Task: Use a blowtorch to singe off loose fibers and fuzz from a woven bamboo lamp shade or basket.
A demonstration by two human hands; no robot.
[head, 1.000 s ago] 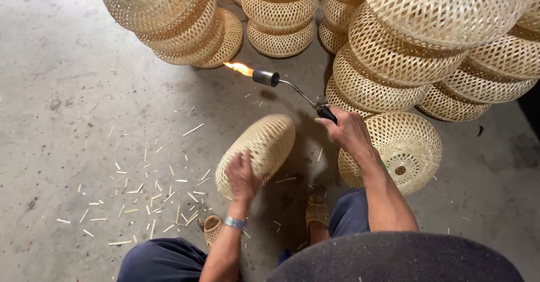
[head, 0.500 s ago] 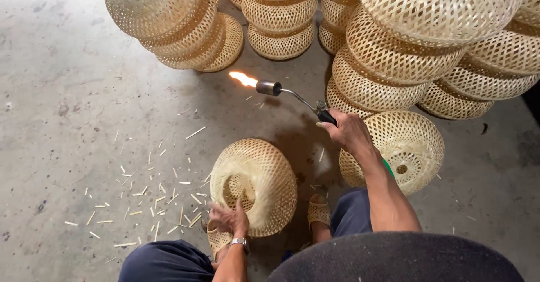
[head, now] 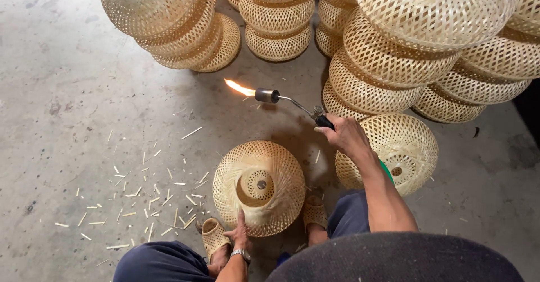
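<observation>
My left hand grips the lower rim of a round woven bamboo lampshade that stands tilted on the concrete floor between my feet, its open ring facing up at me. My right hand holds the handle of a gas torch above and to the right of that shade. The torch's nozzle points left and a yellow flame burns at its tip, well clear of the shade.
Another woven shade lies by my right forearm. Stacks of woven shades fill the top and right, with more stacked shades at top left. Bamboo splinters litter the floor at left. Woven slippers are on my feet.
My left hand has turned the shade from lying on its side until its open ring faces me, and has slid down to the shade's lower rim. The torch has stayed almost still.
</observation>
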